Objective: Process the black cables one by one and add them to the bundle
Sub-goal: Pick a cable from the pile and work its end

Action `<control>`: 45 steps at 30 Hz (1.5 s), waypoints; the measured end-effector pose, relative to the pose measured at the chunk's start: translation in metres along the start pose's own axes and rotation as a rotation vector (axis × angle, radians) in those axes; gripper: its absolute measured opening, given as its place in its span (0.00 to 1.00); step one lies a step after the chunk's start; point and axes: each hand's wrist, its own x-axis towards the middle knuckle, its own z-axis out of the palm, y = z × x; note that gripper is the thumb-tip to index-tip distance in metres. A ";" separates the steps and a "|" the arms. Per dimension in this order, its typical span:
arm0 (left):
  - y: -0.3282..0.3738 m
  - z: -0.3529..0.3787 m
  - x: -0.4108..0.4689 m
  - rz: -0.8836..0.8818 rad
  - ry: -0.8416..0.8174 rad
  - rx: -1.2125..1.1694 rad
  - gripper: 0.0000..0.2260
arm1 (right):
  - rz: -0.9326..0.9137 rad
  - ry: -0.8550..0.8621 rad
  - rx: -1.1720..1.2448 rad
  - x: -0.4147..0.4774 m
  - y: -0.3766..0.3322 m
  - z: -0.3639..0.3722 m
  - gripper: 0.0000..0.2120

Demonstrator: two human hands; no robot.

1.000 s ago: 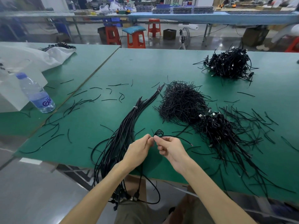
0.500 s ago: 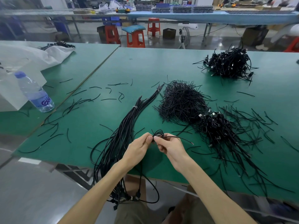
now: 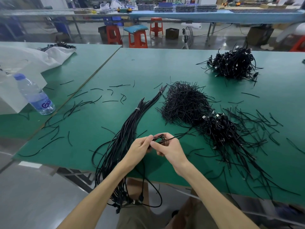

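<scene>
My left hand [image 3: 140, 147] and my right hand [image 3: 170, 148] meet above the near part of the green table [image 3: 165, 66]. Between their fingertips they pinch a small coiled black cable [image 3: 159, 137], and a thin black tie end pokes out to the right. The rest of this cable hangs down over the table edge past my left forearm. Left of my hands lies the long bundle [image 3: 132, 128] of straightened black cables, bound with white ties, its plugs dangling off the near edge. A pile of coiled cables with USB plugs [image 3: 221, 129] lies to the right.
A heap of black ties [image 3: 184, 103] sits mid-table and another cable heap [image 3: 234, 65] at the far right. Loose ties are scattered all over. A water bottle [image 3: 34, 95] and white bags [image 3: 24, 58] lie on the left table. Stools stand beyond the far edge.
My hands have shifted slightly away from me and closer together. The small coil now sits tighter between my fingers, and the tie end sticking out to the right looks shorter.
</scene>
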 end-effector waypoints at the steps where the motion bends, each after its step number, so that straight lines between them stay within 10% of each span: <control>1: 0.000 -0.002 0.000 -0.008 -0.012 -0.023 0.24 | -0.021 -0.032 -0.006 -0.001 -0.001 0.000 0.18; 8: 0.002 -0.006 0.001 -0.057 -0.024 -0.106 0.23 | 0.018 -0.266 0.013 0.001 -0.009 -0.015 0.23; 18: 0.000 -0.005 0.000 -0.087 -0.053 -0.162 0.20 | -0.201 0.007 -0.454 0.002 -0.005 -0.006 0.12; 33: 0.008 -0.001 -0.005 -0.049 -0.082 -0.074 0.24 | -0.188 0.255 -0.334 -0.002 0.010 0.007 0.06; 40: 0.025 -0.015 -0.001 0.009 -0.118 0.116 0.04 | -0.169 0.237 -0.468 0.002 -0.002 -0.011 0.08; 45: 0.043 -0.017 -0.014 0.040 -0.181 0.201 0.18 | -0.168 0.207 -0.502 0.000 -0.007 -0.015 0.07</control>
